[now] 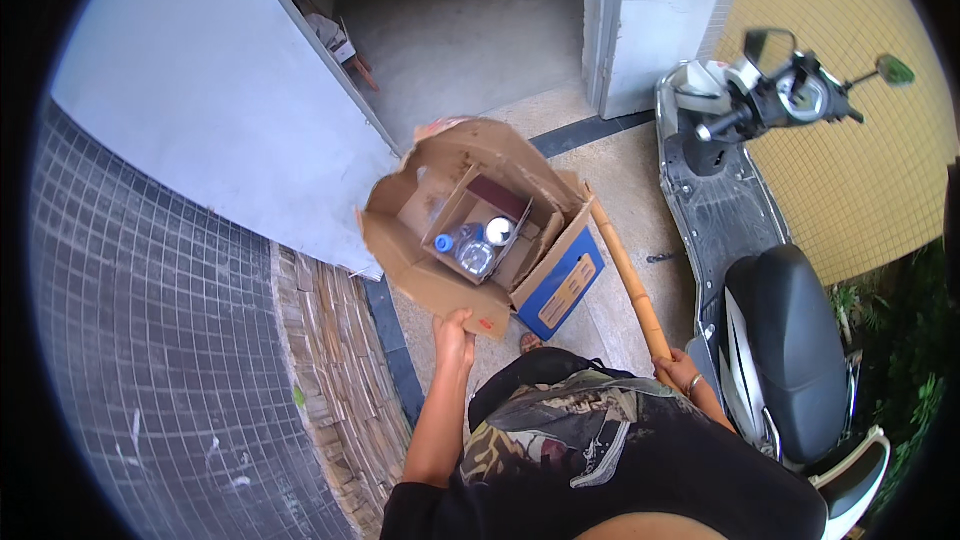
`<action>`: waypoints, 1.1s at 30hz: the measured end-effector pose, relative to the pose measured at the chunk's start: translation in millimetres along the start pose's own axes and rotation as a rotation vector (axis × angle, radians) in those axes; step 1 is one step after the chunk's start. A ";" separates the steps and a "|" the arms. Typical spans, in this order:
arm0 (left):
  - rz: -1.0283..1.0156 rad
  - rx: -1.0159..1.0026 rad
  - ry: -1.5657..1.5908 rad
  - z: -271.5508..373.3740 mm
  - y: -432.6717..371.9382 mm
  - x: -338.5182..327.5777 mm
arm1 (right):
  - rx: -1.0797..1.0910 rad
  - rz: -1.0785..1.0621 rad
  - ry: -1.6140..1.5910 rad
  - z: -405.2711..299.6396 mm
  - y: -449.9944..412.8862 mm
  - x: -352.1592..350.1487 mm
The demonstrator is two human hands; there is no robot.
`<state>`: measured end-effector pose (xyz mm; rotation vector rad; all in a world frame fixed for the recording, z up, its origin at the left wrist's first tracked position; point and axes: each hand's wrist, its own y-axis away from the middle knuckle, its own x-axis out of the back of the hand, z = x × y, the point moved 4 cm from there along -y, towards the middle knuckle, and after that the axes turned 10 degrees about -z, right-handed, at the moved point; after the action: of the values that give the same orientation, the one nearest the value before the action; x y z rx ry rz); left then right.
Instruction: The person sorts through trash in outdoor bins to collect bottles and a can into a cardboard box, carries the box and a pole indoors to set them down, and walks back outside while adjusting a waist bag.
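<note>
My left hand [454,339] grips the near flap of a worn cardboard box [409,262] with torn upper edges. Inside it sits a smaller open carton [450,216], which holds a clear plastic bottle [475,258], a blue bottle cap [444,243] and a can [499,231] with a silvery top. A blue printed panel [570,281] bearing writing faces right, on the box's side. My right hand [679,371] is closed around the near end of a bamboo pole [634,281]. The pole slants away from me, its far end beside the box's right corner.
A motor scooter [739,202] stands at the right along a yellow tiled wall [832,187]. Ahead is a doorway with a concrete floor [465,37], between a white door [210,112] and a door frame [602,30]. At the left runs a dark tiled wall [165,300] with stone trim [341,360].
</note>
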<state>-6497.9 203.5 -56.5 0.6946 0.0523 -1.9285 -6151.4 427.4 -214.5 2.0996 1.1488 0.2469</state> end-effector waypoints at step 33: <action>0.108 0.192 -0.065 84.3 -618.7 -207.2 | -0.081 -0.159 -0.120 -485.5 -473.1 18.8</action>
<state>-6998.4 630.4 -49.5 0.7448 -0.2092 -1.8664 -6682.3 848.1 -183.9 1.9147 1.2060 0.0904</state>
